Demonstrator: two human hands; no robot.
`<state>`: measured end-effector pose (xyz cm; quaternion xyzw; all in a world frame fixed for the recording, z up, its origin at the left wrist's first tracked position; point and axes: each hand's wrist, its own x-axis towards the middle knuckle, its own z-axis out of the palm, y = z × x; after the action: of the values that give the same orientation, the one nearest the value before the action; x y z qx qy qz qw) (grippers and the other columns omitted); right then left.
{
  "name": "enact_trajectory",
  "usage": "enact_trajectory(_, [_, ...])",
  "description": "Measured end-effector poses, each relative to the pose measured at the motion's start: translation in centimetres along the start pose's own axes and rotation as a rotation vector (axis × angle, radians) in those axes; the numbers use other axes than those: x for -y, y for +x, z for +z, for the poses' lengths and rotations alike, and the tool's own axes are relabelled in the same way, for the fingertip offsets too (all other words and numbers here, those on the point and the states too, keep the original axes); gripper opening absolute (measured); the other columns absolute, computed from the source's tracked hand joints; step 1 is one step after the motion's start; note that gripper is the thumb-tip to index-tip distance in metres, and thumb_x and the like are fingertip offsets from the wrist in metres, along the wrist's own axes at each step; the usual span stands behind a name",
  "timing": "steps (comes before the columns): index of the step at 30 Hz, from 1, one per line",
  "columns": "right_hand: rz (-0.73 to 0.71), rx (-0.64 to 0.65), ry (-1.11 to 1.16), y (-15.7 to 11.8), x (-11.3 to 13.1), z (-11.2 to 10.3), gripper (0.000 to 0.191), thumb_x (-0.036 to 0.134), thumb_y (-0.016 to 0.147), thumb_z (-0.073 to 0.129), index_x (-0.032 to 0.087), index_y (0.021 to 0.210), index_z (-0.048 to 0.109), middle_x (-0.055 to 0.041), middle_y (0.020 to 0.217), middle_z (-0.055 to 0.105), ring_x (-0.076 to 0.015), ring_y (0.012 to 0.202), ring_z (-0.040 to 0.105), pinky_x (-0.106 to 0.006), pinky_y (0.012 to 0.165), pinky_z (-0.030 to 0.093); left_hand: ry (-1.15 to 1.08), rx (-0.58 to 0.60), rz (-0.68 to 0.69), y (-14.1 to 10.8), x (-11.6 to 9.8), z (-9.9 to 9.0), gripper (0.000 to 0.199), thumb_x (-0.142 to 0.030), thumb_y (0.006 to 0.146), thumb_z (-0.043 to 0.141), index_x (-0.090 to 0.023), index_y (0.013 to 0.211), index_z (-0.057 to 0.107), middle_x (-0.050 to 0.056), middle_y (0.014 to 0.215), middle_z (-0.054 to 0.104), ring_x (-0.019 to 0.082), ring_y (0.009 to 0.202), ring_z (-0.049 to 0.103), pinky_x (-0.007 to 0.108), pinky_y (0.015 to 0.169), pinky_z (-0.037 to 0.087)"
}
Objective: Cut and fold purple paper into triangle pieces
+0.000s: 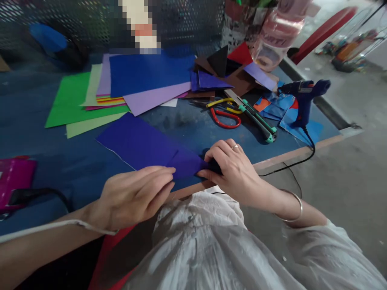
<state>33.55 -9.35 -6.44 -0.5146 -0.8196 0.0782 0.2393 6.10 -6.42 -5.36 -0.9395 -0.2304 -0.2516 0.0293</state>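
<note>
A sheet of dark blue-purple paper (145,141) lies at a slant near the table's front edge, narrowing toward its right end. My right hand (228,169), with a ring on one finger, has its thumb and fingers closed round that narrow end. Alongside the sheet's near edge, my left hand (139,193) rests with its fingers stretched out and close together, the fingertips on the paper. Beyond the sheet lie red-and-yellow-handled scissors (226,119) and a green-and-black utility knife (256,121).
Stacked coloured paper (151,76) spreads along the back. A blue glue gun (305,98) stands at the right, its cord hanging over the edge. Paper scraps (223,76) and a clear bottle (275,40) are at the back right. A magenta box (16,181) sits at far left.
</note>
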Motion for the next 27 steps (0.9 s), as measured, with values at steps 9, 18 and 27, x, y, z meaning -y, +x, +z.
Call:
enact_trajectory(9, [-0.007, -0.010, 0.438, 1.8, -0.1, 0.2, 0.010, 0.018, 0.095, 0.068, 0.019, 0.089, 0.060, -0.0016, 0.088, 0.068, -0.0151, 0.081, 0.060, -0.030, 0.074, 0.047, 0.050, -0.184, -0.278, 2.0, 1.9, -1.5, 0.047, -0.038, 0.088, 0.080, -0.024, 0.128, 0.059, 0.012, 0.132, 0.071, 0.031, 0.123, 0.069, 0.048, 0.105, 0.055])
enact_trajectory(18, [0.008, -0.206, 0.623, 7.0, -0.9, -0.9, 0.028, 0.014, 0.086, 0.066, 0.018, 0.114, 0.070, 0.0000, 0.087, 0.068, -0.0136, 0.079, 0.063, -0.029, 0.073, 0.052, 0.120, -0.632, -0.128, 1.6, 2.8, -3.5, 0.020, -0.020, 0.076, 0.081, -0.024, 0.079, 0.061, -0.002, 0.074, 0.066, 0.017, 0.072, 0.064, 0.032, 0.070, 0.053])
enact_trajectory(27, [-0.183, -0.322, 0.539, 12.7, 1.7, -0.5, 0.014, 0.017, 0.093, 0.063, 0.017, 0.098, 0.076, -0.0028, 0.092, 0.067, -0.0128, 0.077, 0.059, -0.027, 0.069, 0.048, -1.035, -0.343, -0.893, 3.0, 5.9, -1.6, 0.040, -0.055, 0.065, 0.090, -0.020, 0.074, 0.074, 0.011, 0.087, 0.079, 0.027, 0.078, 0.075, 0.039, 0.069, 0.065])
